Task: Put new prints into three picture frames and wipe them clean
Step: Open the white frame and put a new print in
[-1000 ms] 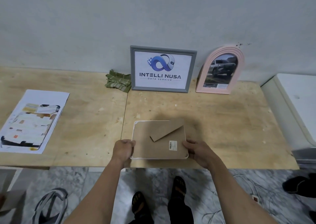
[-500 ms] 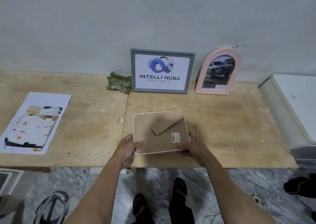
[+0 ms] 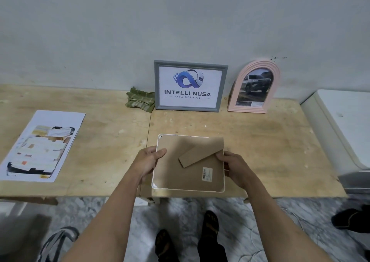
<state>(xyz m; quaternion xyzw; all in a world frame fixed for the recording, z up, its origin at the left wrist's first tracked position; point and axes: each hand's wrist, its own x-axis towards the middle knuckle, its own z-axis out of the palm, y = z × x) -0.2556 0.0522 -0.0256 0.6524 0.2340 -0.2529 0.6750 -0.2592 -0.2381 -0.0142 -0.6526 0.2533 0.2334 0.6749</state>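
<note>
A white picture frame (image 3: 160, 187) is face down near the table's front edge, its brown cardboard back (image 3: 186, 173) and fold-out stand (image 3: 200, 153) showing. My left hand (image 3: 149, 162) grips its left edge, thumb on the backing. My right hand (image 3: 234, 167) grips its right edge. The frame's near side is lifted off the table. A grey frame (image 3: 190, 85) with a logo print and a pink arched frame (image 3: 254, 85) with a car photo lean on the wall behind. A green cloth (image 3: 140, 99) lies left of the grey frame.
A printed sheet (image 3: 42, 145) lies flat at the table's left. A white appliance (image 3: 344, 127) stands to the right of the wooden table (image 3: 270, 141). Below are my feet, a cable and a marble floor.
Both hands have slid from the frame's near corners up to its side edges and tilted the frame up from the table.
</note>
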